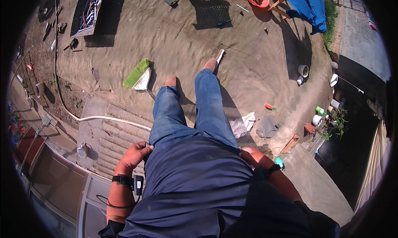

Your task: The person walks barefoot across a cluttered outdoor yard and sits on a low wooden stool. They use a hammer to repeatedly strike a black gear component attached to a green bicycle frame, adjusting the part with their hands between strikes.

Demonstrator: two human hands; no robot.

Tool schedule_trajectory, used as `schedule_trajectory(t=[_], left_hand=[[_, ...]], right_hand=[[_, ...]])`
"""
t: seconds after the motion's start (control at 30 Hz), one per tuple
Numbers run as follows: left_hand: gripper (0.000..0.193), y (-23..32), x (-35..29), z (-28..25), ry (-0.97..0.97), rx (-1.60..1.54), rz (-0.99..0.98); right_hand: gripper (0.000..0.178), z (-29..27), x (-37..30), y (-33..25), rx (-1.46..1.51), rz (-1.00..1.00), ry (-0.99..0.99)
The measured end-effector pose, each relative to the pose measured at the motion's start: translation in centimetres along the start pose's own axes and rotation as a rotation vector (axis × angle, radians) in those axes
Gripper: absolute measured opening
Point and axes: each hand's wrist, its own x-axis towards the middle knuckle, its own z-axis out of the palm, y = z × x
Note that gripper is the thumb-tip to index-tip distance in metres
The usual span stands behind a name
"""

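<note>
Remotely, I record the left hand [135, 156] pinching the dark navy cloth shirt [195, 171] by its lower edge over the blue denim trousers [170, 113], apparently holding it spread, while the right hand [253, 156] meets the opposite side, closure indeterminable.

The shirt [195, 184] is plain navy cloth, worn on the body and filling the view's 6 o'clock. Its hem lies toward 12 o'clock in a shallow curve over the top of the jeans, untucked. Wrinkles run mostly crosswise, bowed across the belly. At its 10 o'clock edge, the cloth is pinched in the left hand [134, 155]; at 2 o'clock, it meets the right hand [252, 155], whose grip is partly hidden. Toward 4 o'clock, the fabric darkens in shadow.
</note>
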Motion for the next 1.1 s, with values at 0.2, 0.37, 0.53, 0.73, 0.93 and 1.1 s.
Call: schedule_trajectory(t=[0.2, 0.37, 0.53, 0.73, 0.93, 1.1], left_hand=[[0.027, 0.4, 0.2, 3.7, -0.033, -0.151, -0.030], [0.027, 0.9, 0.0, 5.7, -0.018, -0.184, -0.066], [0.027, 1.6, 0.1, 6.9, 0.005, -0.188, -0.079], [0.025, 1.6, 0.0, 7.3, 0.005, -0.193, -0.083], [0.025, 2.9, -0.8, 7.4, -0.012, -0.213, -0.071], [0.024, 4.1, -1.8, 7.0, -0.047, -0.213, -0.043]], right_hand=[[0.025, -5.7, -1.5, -4.7, -0.170, 0.197, 0.079], [0.024, -9.6, -0.3, -3.9, -0.195, 0.184, -0.009], [0.023, -11.2, 0.3, -5.2, -0.080, 0.237, -0.038], [0.021, -12.0, 0.4, -5.2, -0.156, 0.211, -0.085], [0.023, -12.0, 0.1, -5.2, -0.303, 0.067, -0.097], [0.024, -12.7, 0.7, -3.4, 0.100, 0.108, -0.094]])
